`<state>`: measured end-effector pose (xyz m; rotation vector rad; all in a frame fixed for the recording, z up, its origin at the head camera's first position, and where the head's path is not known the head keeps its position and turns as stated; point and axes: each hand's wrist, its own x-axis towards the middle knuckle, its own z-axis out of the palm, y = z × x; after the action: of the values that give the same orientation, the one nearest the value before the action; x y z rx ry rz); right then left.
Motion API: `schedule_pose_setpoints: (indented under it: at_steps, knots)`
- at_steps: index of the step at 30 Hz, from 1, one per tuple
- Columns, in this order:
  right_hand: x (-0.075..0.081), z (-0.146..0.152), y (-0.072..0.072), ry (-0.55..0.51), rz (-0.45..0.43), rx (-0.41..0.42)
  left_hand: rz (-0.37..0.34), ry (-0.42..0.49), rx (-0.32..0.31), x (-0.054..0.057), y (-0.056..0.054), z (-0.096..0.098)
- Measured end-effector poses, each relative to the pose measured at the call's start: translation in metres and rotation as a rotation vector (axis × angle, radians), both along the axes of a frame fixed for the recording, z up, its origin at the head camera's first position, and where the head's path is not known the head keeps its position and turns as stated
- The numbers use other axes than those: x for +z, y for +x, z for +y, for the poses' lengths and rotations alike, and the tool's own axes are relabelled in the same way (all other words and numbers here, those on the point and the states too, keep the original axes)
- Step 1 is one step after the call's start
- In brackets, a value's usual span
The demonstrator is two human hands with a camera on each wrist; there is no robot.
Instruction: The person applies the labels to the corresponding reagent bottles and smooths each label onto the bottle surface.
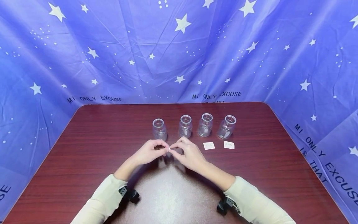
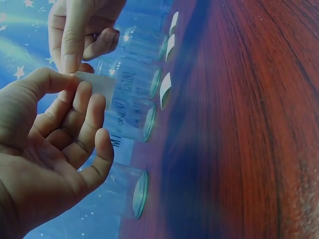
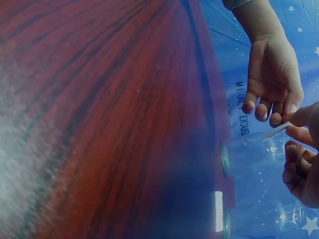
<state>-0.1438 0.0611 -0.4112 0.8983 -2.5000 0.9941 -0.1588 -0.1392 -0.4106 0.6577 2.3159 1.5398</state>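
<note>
My left hand (image 1: pixel 147 152) and right hand (image 1: pixel 192 156) meet over the table in front of the leftmost glass jar (image 1: pixel 160 130). Between their thumbs and fingertips they pinch a small white paper label (image 2: pixel 99 85), both at the same edge in the left wrist view. The right wrist view catches this label (image 3: pixel 275 131) nearly edge-on, with faint dark marks on it. The other fingers of the left hand are loosely bent. Just beyond the right hand stands a second glass jar (image 1: pixel 185 128), its mouth open.
Two more open glass jars, a third jar (image 1: pixel 205 126) and a rightmost jar (image 1: pixel 227 128), continue the row. In front of them lie a white label (image 1: pixel 208 145) and another label (image 1: pixel 229 145). A further label (image 2: pixel 165 90) shows on the table in the left wrist view.
</note>
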Motion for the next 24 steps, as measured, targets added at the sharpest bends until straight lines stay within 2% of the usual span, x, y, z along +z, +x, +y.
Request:
schedule_pose_setpoints:
  at_steps: [11,18,24]
  knots:
    - [0.004,0.006,-0.003,-0.051,0.013,-0.014,-0.002,0.016,0.021,-0.003,0.0,0.003]
    - [0.008,0.009,-0.006,-0.119,-0.038,-0.013,-0.024,0.013,0.032,-0.003,-0.001,0.001]
    - [0.008,0.011,-0.008,-0.156,-0.083,-0.022,-0.015,-0.002,0.041,-0.004,-0.001,-0.001]
